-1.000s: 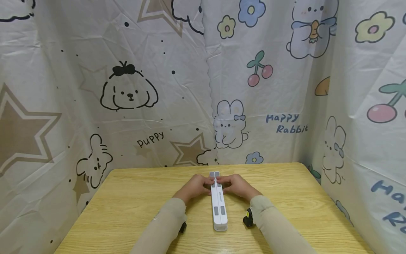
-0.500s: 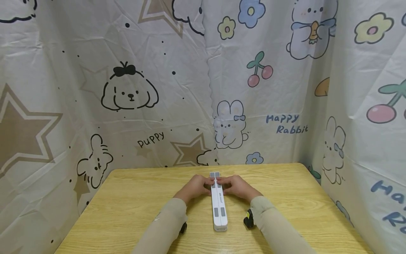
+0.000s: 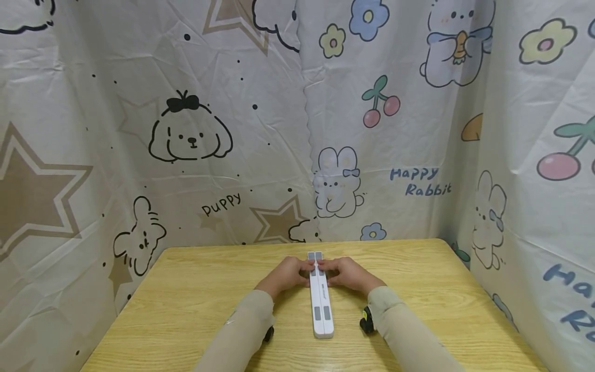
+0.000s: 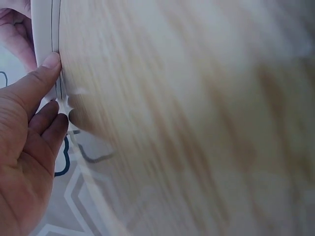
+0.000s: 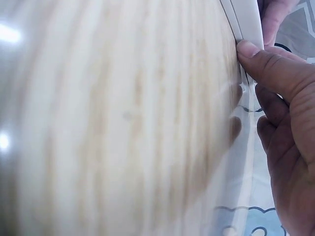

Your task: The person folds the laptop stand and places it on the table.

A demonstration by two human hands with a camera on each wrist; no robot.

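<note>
A folded white laptop stand (image 3: 321, 297) with grey pads lies lengthwise on the wooden table (image 3: 209, 310). Its near end points toward me. On its left side, my left hand (image 3: 287, 273) holds the far part, fingers curled onto the top and edge. From the other side my right hand (image 3: 348, 274) grips the same part, its fingers nearly meeting the left ones. In the left wrist view, the left thumb presses the side of the stand (image 4: 44, 29). The right wrist view has the right thumb against the stand's other side (image 5: 246, 19). Some fingertips are hidden.
Behind the table hangs a printed curtain (image 3: 260, 170) with puppies, rabbits and stars, and it also encloses both sides. The table's far edge lies just beyond the stand. Each sleeve has a black wrist camera (image 3: 366, 320) under it.
Both hands keep their hold on the stand, which stays in place. Only the head view and the right wrist shift very slightly.
</note>
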